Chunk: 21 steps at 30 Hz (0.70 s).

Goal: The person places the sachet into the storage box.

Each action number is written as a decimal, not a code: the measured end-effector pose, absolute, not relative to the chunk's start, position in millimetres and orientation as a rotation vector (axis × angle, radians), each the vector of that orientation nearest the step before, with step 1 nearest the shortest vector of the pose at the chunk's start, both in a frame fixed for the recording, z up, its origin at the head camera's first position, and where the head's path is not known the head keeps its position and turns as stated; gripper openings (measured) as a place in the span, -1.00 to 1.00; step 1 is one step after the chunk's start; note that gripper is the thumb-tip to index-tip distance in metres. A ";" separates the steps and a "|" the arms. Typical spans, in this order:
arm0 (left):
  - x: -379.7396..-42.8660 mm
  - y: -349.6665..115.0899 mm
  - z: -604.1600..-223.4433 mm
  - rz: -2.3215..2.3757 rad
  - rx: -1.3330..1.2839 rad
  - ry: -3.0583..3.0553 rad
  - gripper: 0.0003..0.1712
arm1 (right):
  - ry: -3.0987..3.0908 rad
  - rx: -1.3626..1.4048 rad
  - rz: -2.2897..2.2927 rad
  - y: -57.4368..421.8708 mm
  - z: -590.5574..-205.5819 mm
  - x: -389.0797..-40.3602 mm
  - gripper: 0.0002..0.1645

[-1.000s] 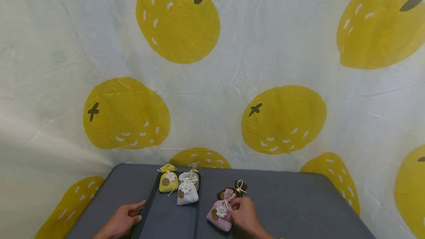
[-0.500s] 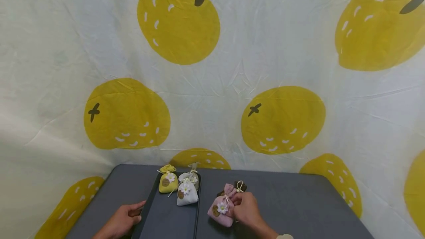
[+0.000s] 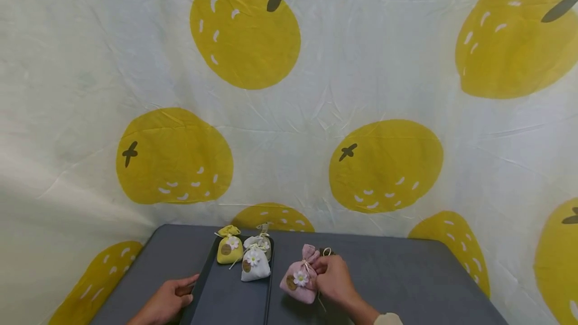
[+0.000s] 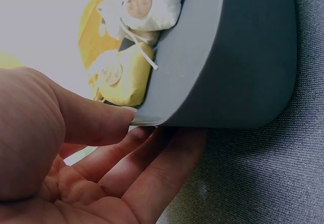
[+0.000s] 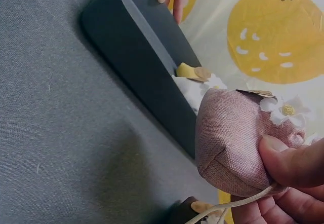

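Observation:
My right hand (image 3: 335,281) pinches a pink drawstring pouch (image 3: 295,285) by its side near the tied neck. A white flower and a round brown tag decorate it, and its cord dangles in the right wrist view. The pouch hangs over the table, right of a dark tray (image 3: 226,297). With thumb at the rim and fingers against the outer wall, my left hand (image 4: 126,168) holds the tray's left side. Inside the tray's far end lie a yellow pouch (image 3: 229,252), a white pouch (image 3: 256,268) and a greyish pouch (image 3: 268,247) partly behind the white one.
A dark brown pouch (image 5: 185,211) lies on the grey table (image 3: 406,285) below the pink one, mostly hidden behind my right hand in the head view. Behind the table hangs a pale curtain (image 3: 280,164) printed with large yellow fruits.
The pink pouch has been lifted off the brown pouch and turned more upright, my right hand rising slightly with it. My left hand stays at the tray.

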<state>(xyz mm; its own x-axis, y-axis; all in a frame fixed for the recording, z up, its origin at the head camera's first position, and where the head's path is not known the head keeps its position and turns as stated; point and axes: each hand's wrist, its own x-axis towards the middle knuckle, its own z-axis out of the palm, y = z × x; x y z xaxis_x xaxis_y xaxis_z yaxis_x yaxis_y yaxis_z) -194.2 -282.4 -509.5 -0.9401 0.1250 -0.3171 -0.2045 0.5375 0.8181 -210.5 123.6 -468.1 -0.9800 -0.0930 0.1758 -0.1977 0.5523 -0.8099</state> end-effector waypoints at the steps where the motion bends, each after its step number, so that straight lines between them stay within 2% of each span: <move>1: -194.1 -282.6 -509.2 1.365 -0.058 2.438 -0.36 | -2.672 0.251 1.413 123.1 -467.2 -211.1 -0.78; 21: -193.7 -286.6 -509.3 1.403 0.028 2.399 -0.34 | -2.656 0.365 1.541 107.4 -447.8 -212.6 -0.73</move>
<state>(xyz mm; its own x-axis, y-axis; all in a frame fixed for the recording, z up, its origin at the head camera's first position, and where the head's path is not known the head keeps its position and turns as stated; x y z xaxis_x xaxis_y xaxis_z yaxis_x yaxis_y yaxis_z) -193.7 -286.6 -509.3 -0.9348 0.1960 -0.2962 -0.1620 0.5069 0.8466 -212.6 107.4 -447.8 -0.9710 -0.1777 0.1601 -0.2272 0.4758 -0.8497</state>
